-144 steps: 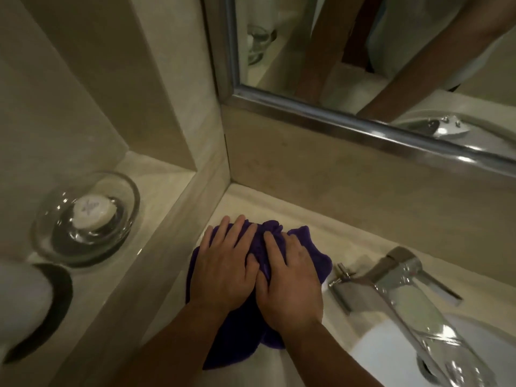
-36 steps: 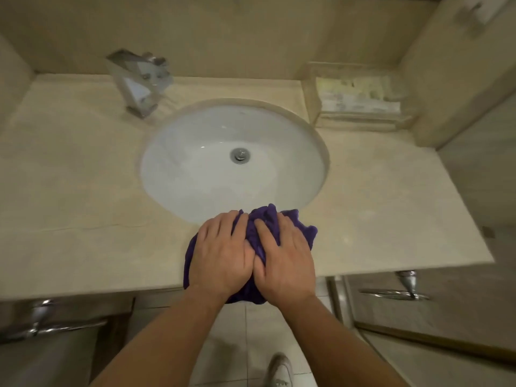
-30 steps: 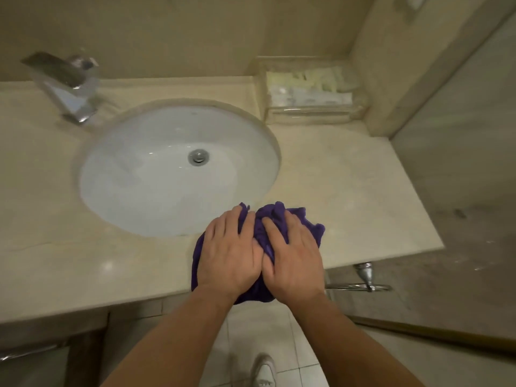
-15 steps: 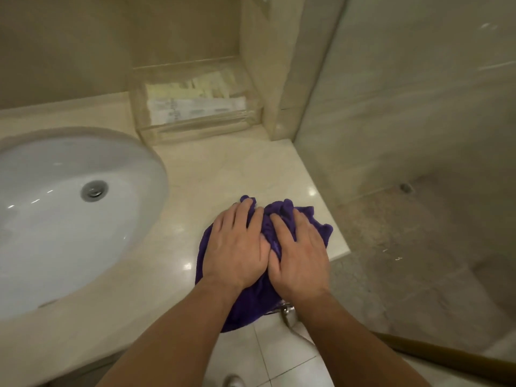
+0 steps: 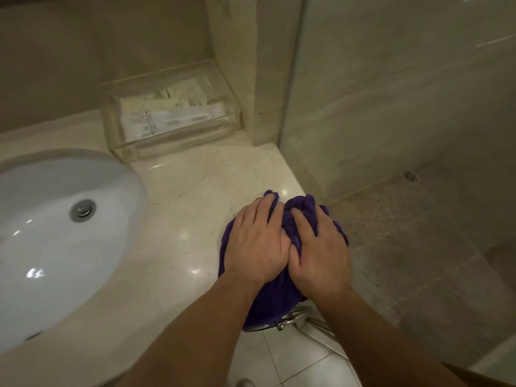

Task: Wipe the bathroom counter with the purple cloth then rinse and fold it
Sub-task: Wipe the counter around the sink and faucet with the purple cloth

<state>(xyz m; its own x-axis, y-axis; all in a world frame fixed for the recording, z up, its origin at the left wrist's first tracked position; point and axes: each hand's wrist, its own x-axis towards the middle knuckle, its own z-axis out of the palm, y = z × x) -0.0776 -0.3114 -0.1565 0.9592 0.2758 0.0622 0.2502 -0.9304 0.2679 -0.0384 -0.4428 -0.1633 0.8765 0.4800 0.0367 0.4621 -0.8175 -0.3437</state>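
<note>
Pressure is what matters here: our left hand point(image 5: 257, 241) and right hand point(image 5: 321, 255) lie side by side, fingers flat, pressing rather than clutching the purple cloth point(image 5: 303, 205), which sits bunched at the front right corner of the counter point(image 5: 190, 196) (part overhangs the edge). We should bear down evenly and sweep toward the clear box point(image 5: 170, 115), overlapping strokes.

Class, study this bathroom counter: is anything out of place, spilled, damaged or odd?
Nothing looks spilled or damaged. Only the purple cloth stands out: bunched up, it overhangs the counter's front right corner.
</note>
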